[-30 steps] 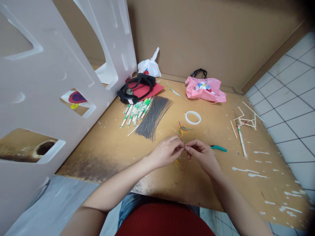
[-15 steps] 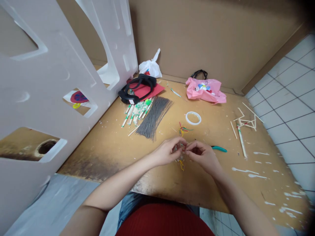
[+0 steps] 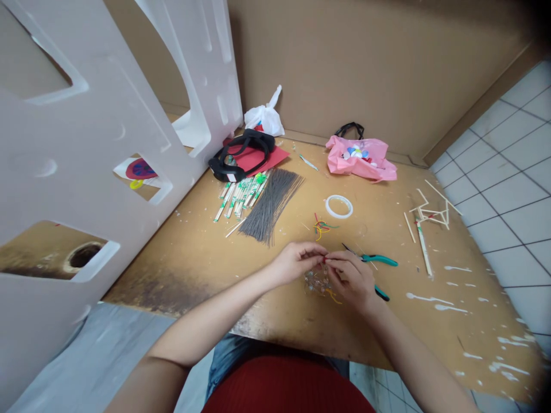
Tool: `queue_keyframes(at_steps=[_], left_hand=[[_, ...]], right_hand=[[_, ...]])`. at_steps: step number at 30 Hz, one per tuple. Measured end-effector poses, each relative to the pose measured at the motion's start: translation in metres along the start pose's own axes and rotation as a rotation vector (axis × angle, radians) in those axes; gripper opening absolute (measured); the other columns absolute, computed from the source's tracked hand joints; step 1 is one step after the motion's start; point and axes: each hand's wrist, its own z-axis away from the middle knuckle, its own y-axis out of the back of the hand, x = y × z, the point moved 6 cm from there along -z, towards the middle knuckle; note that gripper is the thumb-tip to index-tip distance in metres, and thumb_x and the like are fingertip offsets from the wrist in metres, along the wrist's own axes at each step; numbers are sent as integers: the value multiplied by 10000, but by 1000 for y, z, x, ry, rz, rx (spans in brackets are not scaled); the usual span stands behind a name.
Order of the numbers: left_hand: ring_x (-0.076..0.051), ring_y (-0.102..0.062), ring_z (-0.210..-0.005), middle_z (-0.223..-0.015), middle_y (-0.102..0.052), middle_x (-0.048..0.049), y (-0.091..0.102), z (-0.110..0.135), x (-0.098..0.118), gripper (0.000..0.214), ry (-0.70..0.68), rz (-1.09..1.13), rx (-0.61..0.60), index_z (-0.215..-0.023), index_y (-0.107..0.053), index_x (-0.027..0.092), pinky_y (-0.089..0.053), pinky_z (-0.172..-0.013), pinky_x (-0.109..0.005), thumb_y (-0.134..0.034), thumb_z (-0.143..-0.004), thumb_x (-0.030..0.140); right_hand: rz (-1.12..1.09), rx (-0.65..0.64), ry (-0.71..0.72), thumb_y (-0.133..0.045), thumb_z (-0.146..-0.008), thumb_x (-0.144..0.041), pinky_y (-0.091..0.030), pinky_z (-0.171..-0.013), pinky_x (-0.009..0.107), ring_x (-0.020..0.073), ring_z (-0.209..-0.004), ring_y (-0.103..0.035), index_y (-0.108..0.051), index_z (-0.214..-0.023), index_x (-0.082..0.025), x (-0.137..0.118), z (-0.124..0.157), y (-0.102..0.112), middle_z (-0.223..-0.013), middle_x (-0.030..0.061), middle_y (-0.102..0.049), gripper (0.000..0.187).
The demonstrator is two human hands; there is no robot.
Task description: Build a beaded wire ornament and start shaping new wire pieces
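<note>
Head view: left hand point(image 3: 297, 261) and right hand point(image 3: 350, 276) pinch together, fingertips touching, gripping the wire tangle point(image 3: 317, 281) that sits just beneath them.

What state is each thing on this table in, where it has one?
left hand, fingertips pinched on the small wire piece
right hand, fingertips pinched on the small wire piece
pliers, lying with handles spread
tape roll, lying flat
white bag, tied at the top
grey sticks, lying fanned out
coloured wires, loose tangle
</note>
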Motion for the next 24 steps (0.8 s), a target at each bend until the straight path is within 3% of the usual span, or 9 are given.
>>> queue_keyframes(at_steps=[10,17,24], left_hand=[[-88,-541,-618,-736,-638,-27,4,2,11,126,-116,-256,78,-821,-663,125,-406,-573,-186,-558,-774,178],[-122,-567,-734,-800,-625,-58,4,5,24,100,-277,-305,78,-807,-618,126,-431,-659,-221,-523,-801,155],[-110,-511,-705,-785,-555,-34,12,7,33,114,-368,-582,57,-780,-590,141,-393,-621,-211,-487,-766,92]], right_hand=[[65,-39,104,-568,-764,-43,-524,-656,279,157,-775,-604,-551,-941,-199,-4,-1,0,-881,82,-650,236],[25,-7,-96,-576,-774,-77,-511,-646,273,157,-801,-605,-563,-873,-218,4,-2,7,-899,64,-607,173],[-55,-149,-291,-539,-837,-192,-493,-634,279,163,-762,-611,-565,-854,-213,25,8,16,-845,53,-615,38]])
